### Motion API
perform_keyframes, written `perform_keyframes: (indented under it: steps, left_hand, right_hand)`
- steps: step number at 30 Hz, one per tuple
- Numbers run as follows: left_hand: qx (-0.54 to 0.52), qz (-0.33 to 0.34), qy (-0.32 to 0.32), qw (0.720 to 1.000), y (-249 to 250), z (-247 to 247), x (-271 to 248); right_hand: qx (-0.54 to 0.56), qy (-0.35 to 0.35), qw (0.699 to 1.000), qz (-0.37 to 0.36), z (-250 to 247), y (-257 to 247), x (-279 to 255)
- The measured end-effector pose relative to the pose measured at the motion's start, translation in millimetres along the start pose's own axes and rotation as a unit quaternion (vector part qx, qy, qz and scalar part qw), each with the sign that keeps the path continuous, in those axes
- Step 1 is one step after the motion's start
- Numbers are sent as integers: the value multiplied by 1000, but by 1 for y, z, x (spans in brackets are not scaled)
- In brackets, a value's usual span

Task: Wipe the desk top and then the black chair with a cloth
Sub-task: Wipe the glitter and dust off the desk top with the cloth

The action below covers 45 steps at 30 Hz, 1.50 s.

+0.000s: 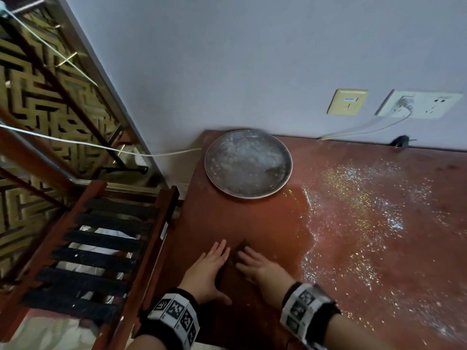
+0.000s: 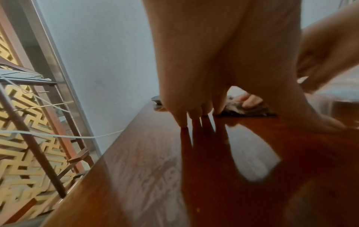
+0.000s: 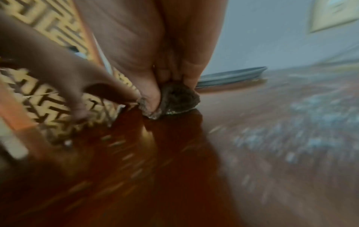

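Observation:
The red-brown desk top [image 1: 252, 223] carries a small dark cloth [image 1: 240, 247] near its front left corner. My right hand [image 1: 252, 261] lies flat on the cloth with straight fingers, pressing it to the wood. Close up, the cloth [image 3: 178, 98] bulges from under my right hand [image 3: 169, 86], the thumb against its edge. My left hand [image 1: 214, 258] rests flat on bare desk just left of the cloth, fingertips [image 2: 194, 113] down on the wood, the cloth [image 2: 242, 109] beyond them. The chair with black slats [image 1: 106, 258] stands left of the desk.
A round grey plate [image 1: 249, 164] sits at the desk's back left corner. Shiny specks [image 1: 353, 210] cover the desk's right half. Wall sockets [image 1: 419, 104] with a white cable [image 1: 366, 127] are behind. A white cord [image 1: 101, 146] crosses a gold lattice panel [image 1: 38, 97].

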<state>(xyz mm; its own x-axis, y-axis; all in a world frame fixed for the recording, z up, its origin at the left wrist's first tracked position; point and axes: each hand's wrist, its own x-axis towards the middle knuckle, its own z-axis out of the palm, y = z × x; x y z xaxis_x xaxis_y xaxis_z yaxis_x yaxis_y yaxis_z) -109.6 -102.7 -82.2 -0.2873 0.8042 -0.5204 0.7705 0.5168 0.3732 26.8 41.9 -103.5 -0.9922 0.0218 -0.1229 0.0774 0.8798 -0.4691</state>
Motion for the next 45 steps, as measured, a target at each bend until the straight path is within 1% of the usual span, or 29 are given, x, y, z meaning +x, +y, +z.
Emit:
perform_keyframes:
  steps: [1, 2, 4, 5, 6, 7, 9, 11, 12, 14, 15, 16, 17, 19, 21, 23, 24, 25, 27, 28, 29, 31, 33, 35, 36, 39, 40, 42, 45]
  left_hand:
    - [3, 1, -2, 1000, 0, 1, -2]
    - [4, 3, -5, 1000, 0, 2, -6]
    - [2, 6, -9, 1000, -1, 6, -12]
    - [1, 8, -8, 1000, -1, 8, -17]
    - [2, 9, -5, 1000, -2, 11, -21]
    - [4, 10, 0, 1000, -2, 15, -26]
    - [6, 15, 4, 1000, -1, 24, -35]
    - [3, 20, 4, 1000, 3, 35, -47]
    - [2, 20, 6, 1000, 4, 40, -53]
    - [7, 20, 6, 1000, 5, 50, -65]
    - [10, 17, 4, 1000, 6, 54, -71]
    - [13, 14, 4, 1000, 6, 59, -76]
    - [15, 10, 6, 1000, 6, 64, -81]
    - [14, 4, 14, 1000, 7, 70, -91]
    - [13, -6, 17, 1000, 7, 75, -100]
    - [17, -17, 19, 1000, 8, 82, -105]
    - [18, -21, 19, 999, 10, 85, -108]
    - [19, -25, 18, 999, 11, 87, -110]
    - [24, -32, 11, 999, 13, 88, -111]
    - [26, -34, 7, 999, 14, 88, -110]
    - [26, -35, 2, 999, 15, 87, -109]
    - [15, -34, 0, 999, 15, 85, -109]
    - [2, -35, -2, 999, 14, 85, -111]
    - [-12, -39, -1, 999, 14, 87, -115]
    - [-28, -45, 1, 999, 15, 89, -117]
    - [-116, -92, 30, 989, 16, 86, -118]
    - [-130, -97, 36, 986, 15, 84, -118]
    - [-138, -100, 37, 985, 14, 80, -119]
    - [-144, -96, 34, 984, 12, 78, -122]
  right_hand:
    - [-16, -3, 1000, -19, 5, -9, -5]
    - [5, 0, 1000, 2, 0, -7, -10]
    - [5, 13, 997, 80, -15, 17, -17]
    - [20, 21, 990, 135, -24, 31, -22]
    - [1, 19, 982, 190, -33, 43, -24]
    - [-16, 25, 975, 222, -38, 51, -27]
    - [-21, 30, 967, 251, -35, 42, -30]
    - [-1, 18, 977, 213, -18, 9, -28]
    - [14, 9, 986, 165, -4, -9, -28]
    - [3, 9, 999, 33, 26, -45, -33]
    - [-5, 9, 1000, 12, 40, -56, -39]
    - [0, 8, 1000, 24, 45, -62, -47]
    - [3, 14, 998, 56, 43, -61, -56]
    - [17, 19, 986, 164, 29, -43, -74]
    - [-1, 45, 965, 259, 16, -29, -83]
    - [-1, 60, 955, 290, 16, -37, -87]
    - [5, 43, 959, 282, 22, -50, -87]
    - [12, 18, 967, 255, 31, -65, -87]
    - [20, -18, 985, 173, 48, -97, -88]
    - [20, -17, 989, 147, 54, -106, -92]
    - [24, -10, 990, 142, 58, -106, -96]
    - [37, 16, 983, 179, 55, -92, -104]
    - [37, 30, 968, 248, 50, -81, -113]
    - [19, 27, 961, 276, 49, -85, -112]
    - [16, 11, 964, 265, 49, -95, -108]
    - [18, -37, 987, 157, 61, -128, -89]
    - [21, -47, 989, 137, 63, -132, -84]
    - [35, -33, 989, 139, 60, -120, -75]
    - [36, 17, 974, 224, 45, -89, -65]
